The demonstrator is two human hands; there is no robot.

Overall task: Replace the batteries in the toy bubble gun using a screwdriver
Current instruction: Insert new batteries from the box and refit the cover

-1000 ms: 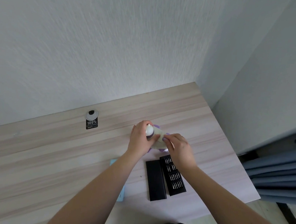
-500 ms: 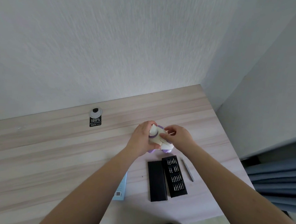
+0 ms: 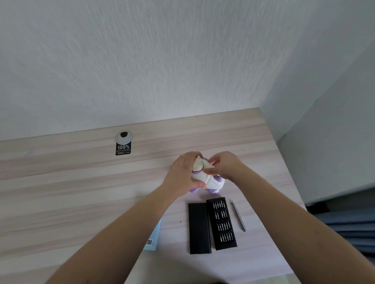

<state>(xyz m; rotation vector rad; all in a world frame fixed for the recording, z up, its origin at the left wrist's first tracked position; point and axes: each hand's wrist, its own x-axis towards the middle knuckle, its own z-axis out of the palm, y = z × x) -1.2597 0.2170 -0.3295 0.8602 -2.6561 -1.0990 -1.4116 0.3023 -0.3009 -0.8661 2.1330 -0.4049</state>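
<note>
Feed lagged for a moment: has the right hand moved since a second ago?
Yes. The right hand has moved away from the bit tray, up onto the top of the toy.

soft even daylight, faint shadows, wide-angle bending at the edges.

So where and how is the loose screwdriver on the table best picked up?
Pinch the screwdriver mid-shaft from above, probably with the right hand. It lies flat and thin on the table, its length running toward and away from the person, with bare wood to its right and the bit case close on its left.
</note>
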